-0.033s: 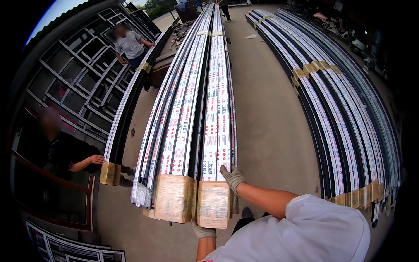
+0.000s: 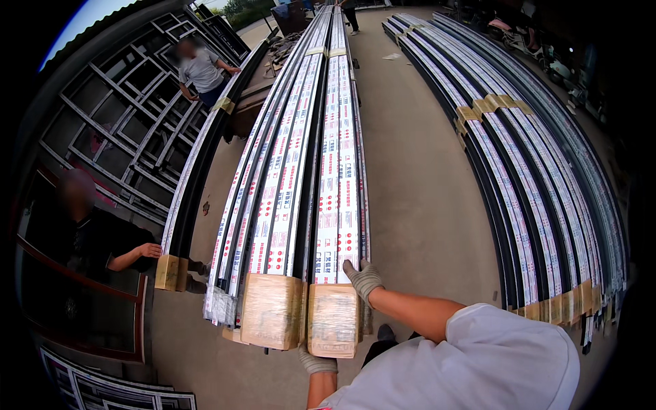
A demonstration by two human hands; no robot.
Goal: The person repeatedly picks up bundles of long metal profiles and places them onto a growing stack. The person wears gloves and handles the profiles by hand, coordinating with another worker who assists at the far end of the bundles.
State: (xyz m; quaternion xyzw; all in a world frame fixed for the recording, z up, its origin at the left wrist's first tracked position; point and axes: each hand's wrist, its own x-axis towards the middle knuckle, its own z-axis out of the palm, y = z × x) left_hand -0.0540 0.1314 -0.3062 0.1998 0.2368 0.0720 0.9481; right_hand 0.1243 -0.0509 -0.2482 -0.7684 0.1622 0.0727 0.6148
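Observation:
Both my hands are in knitted work gloves at the near end of a long bundle of profiles (image 2: 336, 171), wrapped in white printed film. Brown tape and clear film bind its end (image 2: 333, 318). My right hand (image 2: 364, 279) grips the right edge just above the tape, thumb on top and other fingers curled down the side. From below, my left hand (image 2: 317, 361) holds the taped end; its fingers are mostly hidden under it. Close against the left side lies another bundle (image 2: 277, 225), also taped at its near end (image 2: 272, 311).
More bundles (image 2: 540, 205) lie along the right. On the left, a person in dark clothes (image 2: 113, 239) has a hand at a narrower bundle (image 2: 179, 219); another in a light shirt (image 2: 203, 72) stands farther back. Metal frames (image 2: 123, 116) lean behind them. Someone's legs (image 2: 352, 19) show at the far end.

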